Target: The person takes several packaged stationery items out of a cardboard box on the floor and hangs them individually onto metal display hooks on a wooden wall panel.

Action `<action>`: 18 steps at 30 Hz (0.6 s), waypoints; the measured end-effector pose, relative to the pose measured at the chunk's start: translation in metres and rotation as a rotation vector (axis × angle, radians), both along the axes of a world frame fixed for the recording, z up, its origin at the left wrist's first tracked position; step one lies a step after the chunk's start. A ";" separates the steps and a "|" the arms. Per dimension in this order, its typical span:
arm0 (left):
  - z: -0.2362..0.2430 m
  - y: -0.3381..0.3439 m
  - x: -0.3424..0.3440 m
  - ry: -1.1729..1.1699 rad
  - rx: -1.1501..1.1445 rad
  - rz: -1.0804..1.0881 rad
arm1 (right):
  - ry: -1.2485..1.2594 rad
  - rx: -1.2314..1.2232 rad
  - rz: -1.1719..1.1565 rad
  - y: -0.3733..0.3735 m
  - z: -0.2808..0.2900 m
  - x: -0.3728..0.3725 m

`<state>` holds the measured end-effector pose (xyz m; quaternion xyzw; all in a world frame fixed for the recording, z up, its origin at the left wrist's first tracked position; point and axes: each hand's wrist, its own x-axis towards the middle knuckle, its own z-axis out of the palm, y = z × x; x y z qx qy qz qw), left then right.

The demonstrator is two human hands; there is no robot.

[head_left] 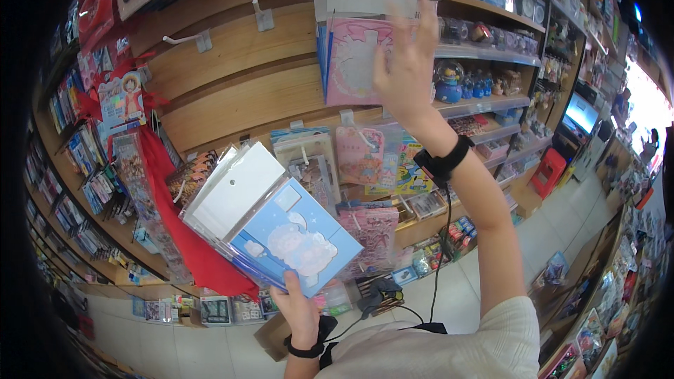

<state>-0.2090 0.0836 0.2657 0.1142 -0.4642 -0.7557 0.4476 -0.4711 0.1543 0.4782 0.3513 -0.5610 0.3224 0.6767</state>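
Observation:
My left hand [296, 312] grips a thick stack of flat clear-wrapped picture packs [302, 235] by the lower edge, thumb on top. The front pack has a light blue cartoon picture and a white header card with a punched hole. Blue sticks show along the stack's lower side. Raised at the upper middle, my right hand [407, 70] has its fingers stretched out and a little blurred. It is in front of a pink picture pack [354, 56] hanging on the wooden wall, and whether it touches the pack I cannot tell. A thin dark blue stick lies inside that pack's left side.
Bare white hooks [262, 17] stick out of the slatted wall [232, 70] at the left. Below hang more packs, among them a pink one [360, 154]. A red cloth [175, 217] drapes beside the stack. Shelves of figurines [477, 84] stand right; a black cable [447, 228] dangles from my right wrist.

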 end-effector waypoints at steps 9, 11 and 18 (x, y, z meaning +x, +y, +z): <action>-0.007 -0.002 0.004 0.008 0.041 0.015 | 0.021 0.066 -0.085 -0.026 0.012 -0.006; -0.011 -0.005 0.006 0.007 0.048 0.001 | 0.024 0.061 -0.086 -0.027 0.015 -0.003; -0.001 -0.002 0.009 -0.007 0.050 0.002 | 0.069 0.061 -0.120 -0.024 0.024 0.011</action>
